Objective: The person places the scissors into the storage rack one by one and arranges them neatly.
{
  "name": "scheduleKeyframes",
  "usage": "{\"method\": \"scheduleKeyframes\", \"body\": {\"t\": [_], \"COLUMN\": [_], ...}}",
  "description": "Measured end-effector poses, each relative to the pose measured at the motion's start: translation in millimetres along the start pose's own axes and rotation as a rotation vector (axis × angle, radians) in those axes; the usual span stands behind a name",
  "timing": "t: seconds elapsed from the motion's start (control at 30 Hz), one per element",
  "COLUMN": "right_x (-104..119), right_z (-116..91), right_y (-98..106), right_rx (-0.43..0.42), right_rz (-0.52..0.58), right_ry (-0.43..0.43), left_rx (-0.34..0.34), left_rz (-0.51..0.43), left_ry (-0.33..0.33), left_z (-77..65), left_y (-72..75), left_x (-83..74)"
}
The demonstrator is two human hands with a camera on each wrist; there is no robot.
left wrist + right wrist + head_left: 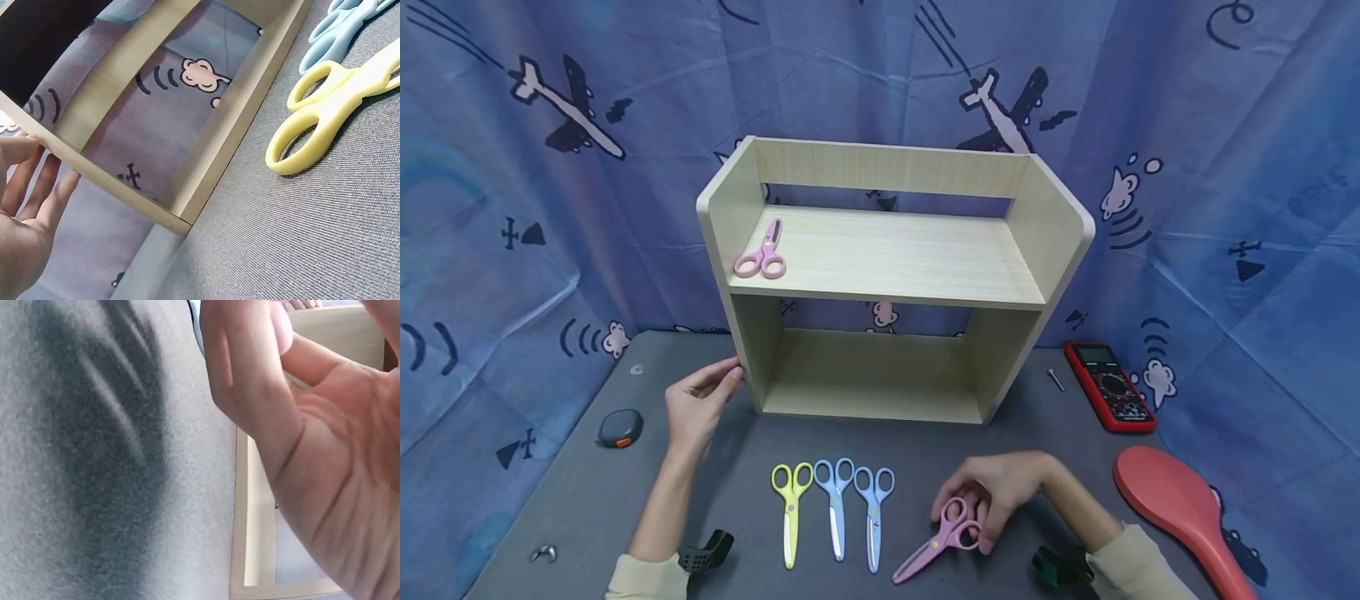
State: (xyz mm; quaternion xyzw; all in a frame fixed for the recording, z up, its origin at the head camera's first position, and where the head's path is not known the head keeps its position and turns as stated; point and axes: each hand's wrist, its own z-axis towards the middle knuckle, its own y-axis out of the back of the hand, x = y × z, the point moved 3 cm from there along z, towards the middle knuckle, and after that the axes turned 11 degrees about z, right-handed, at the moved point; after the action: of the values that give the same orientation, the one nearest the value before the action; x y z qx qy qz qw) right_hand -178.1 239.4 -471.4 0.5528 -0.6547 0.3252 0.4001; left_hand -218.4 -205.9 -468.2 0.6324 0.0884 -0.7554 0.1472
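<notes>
The right wrist view is blurred; it shows only palm, grey mat and a shelf edge. In the head view the right hand (1000, 493) curls over the handles of pink scissors (936, 546) lying near right on the mat; whether it grips them is unclear. The shelf (887, 275) holds a second pink pair (762, 254) on its upper board, far left. The left hand (698, 404), fingers straight, touches the shelf's left wall. Yellow scissors (325, 112) show close in the left wrist view.

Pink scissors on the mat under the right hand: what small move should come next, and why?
Probably close the fingers through the handle loops and lift. The right hand is curled over the handles of the pink scissors, which lie flat on the grey mat, while another pink pair already lies on the shelf and the left hand touches its side.
</notes>
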Motion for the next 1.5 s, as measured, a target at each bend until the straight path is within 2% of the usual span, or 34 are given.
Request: {"method": "scheduleKeyframes", "body": {"t": [0.23,0.43,0.67,0.97,1.1,1.3,1.4,1.5], "right_x": [14,36,66,118,146,185,203,221], "right_z": [-6,-17,-31,-42,-45,-48,-48,-46], "right_y": [-9,-16,-19,-20,-20,-12,-5,4], "right_rx": [-0.047,-0.115,-0.279,-0.623,-0.727,-0.785,-0.797,-0.844], "right_rz": [-0.006,-0.043,-0.125,-0.26,-0.361,-0.469,-0.473,-0.482], "right_ry": [0.08,0.204,0.356,0.53,0.628,0.754,0.766,0.764], "left_rx": [-0.003,-0.001,0.005,0.006,0.004,0.0,0.001,0.002], "left_rz": [-0.01,0.002,-0.005,-0.024,-0.018,0.005,0.007,0.002], "left_ry": [-0.007,-0.01,-0.006,0.006,0.0,-0.006,-0.004,-0.003], "left_z": [-0.2,-0.7,0.2,-0.1,0.0,0.1,0.0,-0.2], "left_y": [-0.1,-0.2,-0.8,-0.7,-0.5,0.0,0.1,0.0], "left_x": [-0.1,-0.5,-0.9,-0.1,-0.2,-1.0,-1.1,-0.2]}}
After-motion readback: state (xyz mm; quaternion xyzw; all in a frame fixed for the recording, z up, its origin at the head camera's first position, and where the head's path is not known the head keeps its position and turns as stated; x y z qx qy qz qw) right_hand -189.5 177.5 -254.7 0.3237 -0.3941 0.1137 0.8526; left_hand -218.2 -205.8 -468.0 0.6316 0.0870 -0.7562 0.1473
